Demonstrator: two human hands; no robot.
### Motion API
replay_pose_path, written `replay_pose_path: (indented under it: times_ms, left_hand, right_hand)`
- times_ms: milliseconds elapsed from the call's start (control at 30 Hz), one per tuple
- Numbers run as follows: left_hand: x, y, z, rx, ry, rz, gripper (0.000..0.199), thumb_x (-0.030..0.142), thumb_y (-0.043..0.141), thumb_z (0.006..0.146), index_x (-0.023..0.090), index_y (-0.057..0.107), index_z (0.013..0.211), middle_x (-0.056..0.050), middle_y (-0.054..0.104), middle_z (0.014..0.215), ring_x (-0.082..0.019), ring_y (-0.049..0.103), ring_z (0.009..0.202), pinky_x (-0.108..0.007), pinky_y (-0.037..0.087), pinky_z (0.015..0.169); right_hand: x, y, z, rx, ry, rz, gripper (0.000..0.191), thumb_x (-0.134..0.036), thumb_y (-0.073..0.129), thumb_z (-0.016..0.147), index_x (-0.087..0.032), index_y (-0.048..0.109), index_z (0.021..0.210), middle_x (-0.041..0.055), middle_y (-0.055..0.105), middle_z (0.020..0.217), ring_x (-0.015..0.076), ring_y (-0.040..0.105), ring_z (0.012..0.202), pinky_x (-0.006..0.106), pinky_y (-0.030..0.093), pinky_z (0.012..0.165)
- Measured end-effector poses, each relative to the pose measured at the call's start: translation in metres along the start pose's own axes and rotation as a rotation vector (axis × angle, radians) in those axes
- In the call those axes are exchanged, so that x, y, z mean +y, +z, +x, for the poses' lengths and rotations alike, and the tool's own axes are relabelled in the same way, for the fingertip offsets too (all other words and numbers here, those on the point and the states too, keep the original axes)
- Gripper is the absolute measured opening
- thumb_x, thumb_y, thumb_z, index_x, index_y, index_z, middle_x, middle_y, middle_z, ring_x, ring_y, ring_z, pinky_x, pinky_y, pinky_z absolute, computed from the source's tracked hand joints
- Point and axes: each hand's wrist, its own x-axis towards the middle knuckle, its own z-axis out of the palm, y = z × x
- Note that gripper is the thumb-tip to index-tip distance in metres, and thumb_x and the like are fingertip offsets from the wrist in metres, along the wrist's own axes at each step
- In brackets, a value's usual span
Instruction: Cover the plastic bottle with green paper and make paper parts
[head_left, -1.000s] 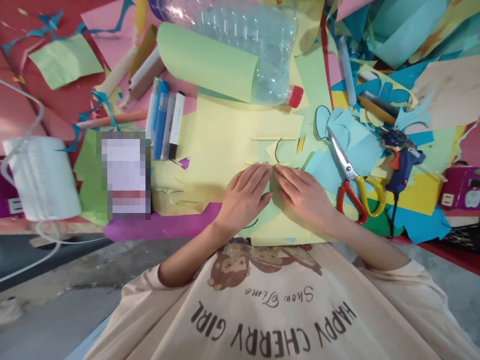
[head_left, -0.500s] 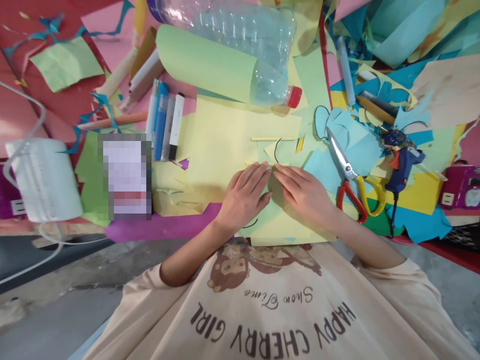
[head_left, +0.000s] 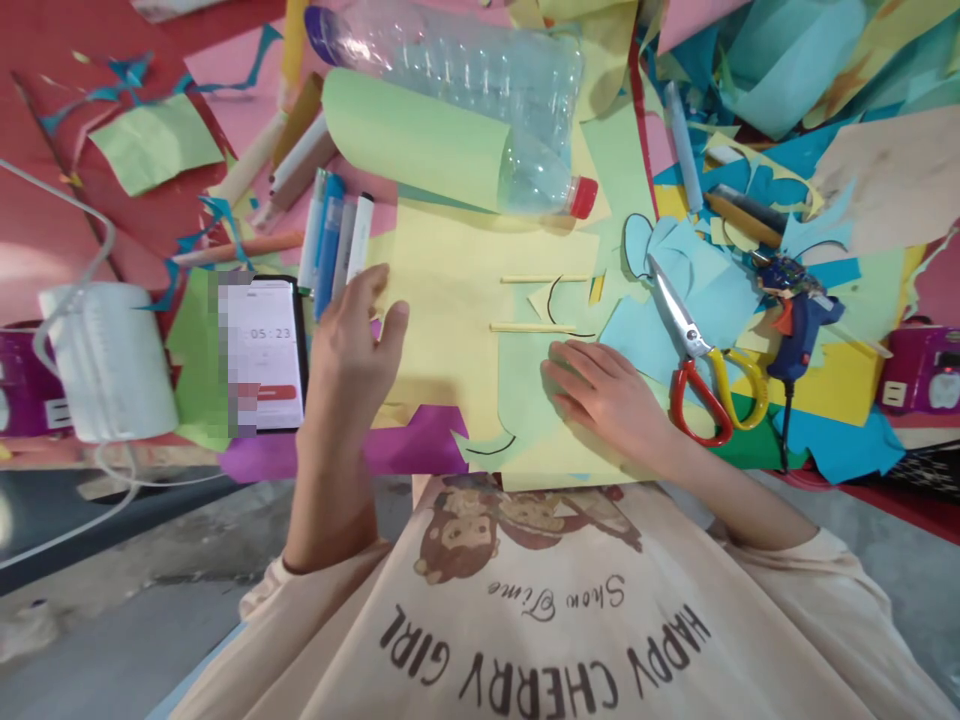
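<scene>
My left hand (head_left: 352,345) is raised beside the phone, thumb and fingers apart, at the lower end of several markers. It covers the tip of the white marker (head_left: 361,232); whether it touches it I cannot tell. A blue marker (head_left: 328,245) lies alongside. My right hand (head_left: 604,400) rests flat on pale green paper (head_left: 521,390), fingers stretched. Just beyond its fingertips lies a thin yellow paper roll (head_left: 529,328), with a second such roll (head_left: 544,279) parallel farther off. Between them sits a small paper piece with a curved black line (head_left: 552,300).
Scissors (head_left: 694,345) with red and yellow handles and a blue glue gun (head_left: 799,335) lie at right. A phone (head_left: 271,360) showing a timer is at left, near a white device (head_left: 112,360). A plastic bottle (head_left: 544,180) lies behind, among coloured paper scraps.
My left hand has left the near yellow roll and moved left to the markers. My right hand has drawn back slightly from the roll, which now shows whole.
</scene>
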Motion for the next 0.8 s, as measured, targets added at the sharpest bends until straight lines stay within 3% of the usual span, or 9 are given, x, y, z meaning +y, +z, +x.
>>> replay_pose_path:
  times_ms: [133, 233, 333, 467, 567, 633, 800]
  left_hand:
    - [-0.008, 0.007, 0.003, -0.017, -0.066, -0.200, 0.037, 0.047, 0.059, 0.087, 0.029, 0.063, 0.120, -0.001, 0.069, 0.121, -0.025, 0.067, 0.105, -0.041, 0.060, 0.079]
    - [-0.018, 0.012, 0.008, 0.033, -0.087, -0.366, 0.034, 0.048, 0.069, 0.079, 0.029, 0.069, 0.108, 0.002, 0.067, 0.124, -0.025, 0.067, 0.106, -0.051, 0.056, 0.095]
    - [-0.030, 0.016, 0.013, 0.117, -0.141, -0.554, 0.046, 0.042, 0.081, 0.067, 0.028, 0.068, 0.109, 0.004, 0.067, 0.123, -0.022, 0.067, 0.103, -0.050, 0.055, 0.100]
    - [-0.032, 0.016, 0.014, -0.014, -0.142, -0.586, 0.039, 0.033, 0.084, 0.063, 0.025, 0.073, 0.100, 0.004, 0.076, 0.107, -0.022, 0.068, 0.102, -0.050, 0.055, 0.101]
    - [-0.018, 0.004, 0.010, -0.066, -0.224, -0.484, 0.036, 0.022, 0.078, 0.063, 0.022, 0.075, 0.100, 0.002, 0.076, 0.106, -0.022, 0.070, 0.101, -0.050, 0.052, 0.104]
    - [-0.004, -0.009, 0.006, -0.075, -0.320, -0.413, 0.043, 0.018, 0.071, 0.067, 0.019, 0.072, 0.110, -0.002, 0.073, 0.115, -0.023, 0.068, 0.106, -0.050, 0.048, 0.108]
    - [0.019, -0.044, -0.005, 0.051, -0.415, -0.301, 0.048, 0.022, 0.070, 0.061, 0.017, 0.073, 0.108, -0.002, 0.076, 0.107, -0.020, 0.070, 0.098, -0.045, 0.052, 0.103]
  right_hand:
    - [0.000, 0.003, -0.004, -0.010, 0.018, -0.028, 0.033, -0.022, 0.047, 0.095, -0.012, 0.062, 0.123, 0.0146, 0.061, 0.133, 0.0281, 0.054, 0.128, 0.044, 0.051, 0.103]
    - [0.000, 0.004, -0.005, -0.027, 0.056, -0.006, 0.035, -0.021, 0.046, 0.095, -0.013, 0.060, 0.126, 0.0152, 0.058, 0.138, 0.0280, 0.052, 0.131, 0.048, 0.049, 0.106]
    - [0.000, 0.004, -0.005, -0.030, 0.072, -0.010, 0.035, -0.022, 0.046, 0.095, -0.014, 0.060, 0.126, 0.0145, 0.057, 0.139, 0.0274, 0.053, 0.131, 0.050, 0.047, 0.108]
    - [0.005, 0.001, 0.000, -0.041, 0.107, -0.016, 0.037, -0.025, 0.045, 0.096, -0.014, 0.058, 0.128, 0.0154, 0.055, 0.141, 0.0282, 0.050, 0.134, 0.053, 0.041, 0.113]
    - [0.012, 0.000, 0.005, -0.064, 0.111, -0.015, 0.040, -0.026, 0.044, 0.096, -0.012, 0.056, 0.131, 0.0172, 0.052, 0.143, 0.0295, 0.047, 0.136, 0.055, 0.037, 0.115]
    - [0.017, -0.001, 0.009, -0.073, 0.110, -0.028, 0.041, -0.028, 0.043, 0.097, -0.011, 0.055, 0.132, 0.0174, 0.051, 0.145, 0.0295, 0.045, 0.137, 0.054, 0.035, 0.117]
    - [0.026, -0.002, 0.014, -0.095, 0.136, -0.020, 0.041, -0.028, 0.042, 0.097, -0.012, 0.054, 0.133, 0.0163, 0.049, 0.146, 0.0288, 0.043, 0.139, 0.055, 0.030, 0.119]
